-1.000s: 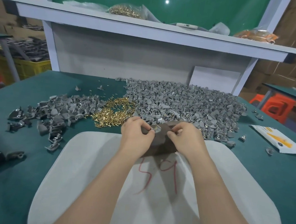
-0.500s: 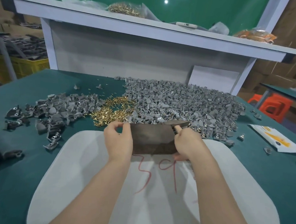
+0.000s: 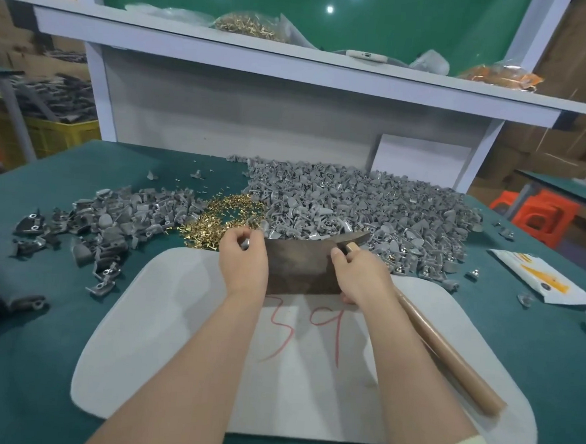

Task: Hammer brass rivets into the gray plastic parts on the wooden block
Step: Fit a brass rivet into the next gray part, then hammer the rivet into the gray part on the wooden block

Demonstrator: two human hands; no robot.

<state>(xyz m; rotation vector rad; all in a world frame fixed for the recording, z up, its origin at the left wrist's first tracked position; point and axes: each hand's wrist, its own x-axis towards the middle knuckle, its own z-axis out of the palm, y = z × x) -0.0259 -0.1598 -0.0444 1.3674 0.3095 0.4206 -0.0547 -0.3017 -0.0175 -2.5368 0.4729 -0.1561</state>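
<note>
A dark brown wooden block (image 3: 302,267) stands at the far edge of a white pad (image 3: 176,317) marked with a red number. My left hand (image 3: 244,267) is at the block's left edge and pinches a small gray plastic part (image 3: 245,243) in its fingertips. My right hand (image 3: 360,277) is at the block's right edge and grips a hammer by its wooden handle (image 3: 448,358), close to the head; the handle runs back to the right along my forearm. A heap of brass rivets (image 3: 223,217) lies just behind my left hand.
A big heap of gray parts (image 3: 371,206) lies behind the block, and a darker heap (image 3: 113,221) to the left on the green table. A paper packet (image 3: 538,278) lies at right. A shelf (image 3: 294,60) above holds bags and a phone.
Both hands left the top of the block and went to its sides. The hammer handle now shows in my right hand, and my left hand holds a gray part.
</note>
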